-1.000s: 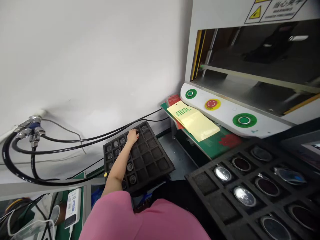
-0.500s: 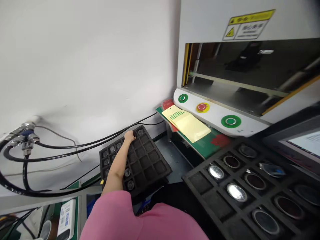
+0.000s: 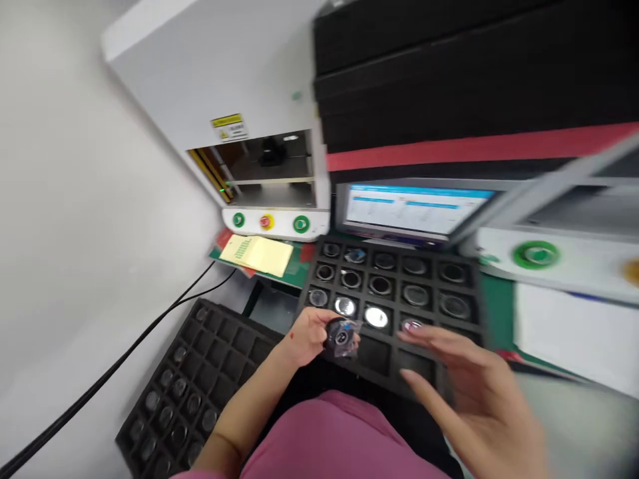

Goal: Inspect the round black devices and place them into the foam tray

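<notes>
Left hand moved to front tray w/ disc, fingers curled

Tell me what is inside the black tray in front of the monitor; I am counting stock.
The black tray holds round lenses in most far cells; empty near cells. The left hand and right hand cover some near cells.

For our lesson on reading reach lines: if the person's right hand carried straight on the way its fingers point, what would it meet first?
The right hand is open, its fingers aimed up-left over the black tray. It would probably meet first the bagged round part held in the left hand, though blur leaves depth uncertain.
</notes>
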The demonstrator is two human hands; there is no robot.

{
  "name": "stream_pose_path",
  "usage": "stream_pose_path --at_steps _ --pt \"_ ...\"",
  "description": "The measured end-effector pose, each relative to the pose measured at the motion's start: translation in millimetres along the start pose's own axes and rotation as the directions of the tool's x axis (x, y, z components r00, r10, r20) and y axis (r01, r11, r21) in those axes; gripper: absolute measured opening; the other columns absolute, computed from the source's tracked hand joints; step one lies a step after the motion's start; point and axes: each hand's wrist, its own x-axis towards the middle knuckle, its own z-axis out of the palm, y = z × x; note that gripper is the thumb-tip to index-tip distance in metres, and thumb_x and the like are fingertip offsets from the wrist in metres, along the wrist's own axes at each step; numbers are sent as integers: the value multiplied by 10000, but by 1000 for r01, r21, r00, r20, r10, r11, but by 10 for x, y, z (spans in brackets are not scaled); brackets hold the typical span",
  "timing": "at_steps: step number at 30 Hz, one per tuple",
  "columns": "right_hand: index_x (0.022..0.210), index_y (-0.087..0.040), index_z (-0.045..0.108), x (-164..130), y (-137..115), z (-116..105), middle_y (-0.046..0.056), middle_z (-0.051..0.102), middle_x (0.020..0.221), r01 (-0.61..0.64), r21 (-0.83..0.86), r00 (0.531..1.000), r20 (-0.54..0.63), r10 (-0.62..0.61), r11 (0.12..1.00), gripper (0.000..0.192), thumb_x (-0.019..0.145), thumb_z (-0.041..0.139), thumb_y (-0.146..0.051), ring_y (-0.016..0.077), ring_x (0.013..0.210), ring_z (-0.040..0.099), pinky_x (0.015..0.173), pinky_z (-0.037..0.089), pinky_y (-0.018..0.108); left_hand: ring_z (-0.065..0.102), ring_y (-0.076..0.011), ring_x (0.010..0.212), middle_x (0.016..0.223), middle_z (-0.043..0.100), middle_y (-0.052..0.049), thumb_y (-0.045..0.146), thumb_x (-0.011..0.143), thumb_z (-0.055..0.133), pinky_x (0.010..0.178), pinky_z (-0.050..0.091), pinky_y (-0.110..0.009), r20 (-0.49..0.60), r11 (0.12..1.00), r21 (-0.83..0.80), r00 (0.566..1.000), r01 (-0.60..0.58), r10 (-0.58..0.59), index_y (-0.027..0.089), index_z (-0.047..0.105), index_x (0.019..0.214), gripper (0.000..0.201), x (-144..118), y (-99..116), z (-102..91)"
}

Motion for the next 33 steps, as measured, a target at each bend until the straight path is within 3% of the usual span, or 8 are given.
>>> stream_pose_path --at_steps 3,7,11,14,18,24,30,33 --pt "1026 -272 605 124 -121 32 45 686 1081 87 62 996 4 -87 994 303 774 724 -153 192 956 711 866 597 356 654 -191 572 625 695 -80 742 365 827 586 533 -296 211 998 -15 976 63 -59 118 740 735 731 184 47 387" --pt "936 -252 615 146 -257 -66 2 692 865 64 149 994 -96 -50 987 251 755 710 -106 116 663 691 672 602 245 652 -163 608 678 720 -70 641 428 875 613 526 -256 313 996 -10 946 94 -86 140 768 778 620 274 61 616" --pt "871 -250 607 159 -120 -434 -8 674 790 -50 227 970 -222 102 972 253 702 794 -233 146 665 679 668 593 304 649 -164 624 711 729 -80 582 439 900 636 527 -264 204 994 -54 976 94 -81 131 773 839 616 312 63 563" --pt "853 -232 576 347 249 -814 -21 662 798 -143 214 902 -374 216 966 409 597 873 -348 127 645 644 685 570 312 641 -154 638 698 721 -68 595 461 889 631 522 -241 118 994 -82 991 76 -66 135 769 836 606 324 67 437" --pt "837 -158 601 679 805 -1130 11 674 762 -325 187 844 -386 373 927 527 472 935 -342 138 632 634 583 528 269 661 -140 664 733 731 -63 572 514 882 655 537 -214 68 993 -77 994 92 -87 147 769 837 545 303 37 308" --pt "886 -119 604 862 1248 -1163 -21 627 784 -486 109 755 -447 479 867 135 896 676 -234 68 573 559 530 485 198 691 -181 735 855 751 -131 577 670 752 671 569 -261 -21 990 -12 990 140 -140 117 754 862 499 321 -56 209" --pt "940 -139 598 789 1268 -1165 -10 606 857 -504 15 717 -551 427 864 150 865 706 -212 113 716 597 647 517 256 708 -198 802 1023 725 -166 503 807 613 739 586 -322 -116 967 240 992 83 -56 97 703 928 432 568 -197 141" --pt "947 -168 584 678 1133 -1136 -13 600 883 -450 -72 716 -625 311 890 305 737 804 -154 141 805 600 789 490 310 691 -197 771 875 709 -100 409 800 660 740 580 -344 -154 897 442 986 6 69 117 681 913 314 826 -261 83"
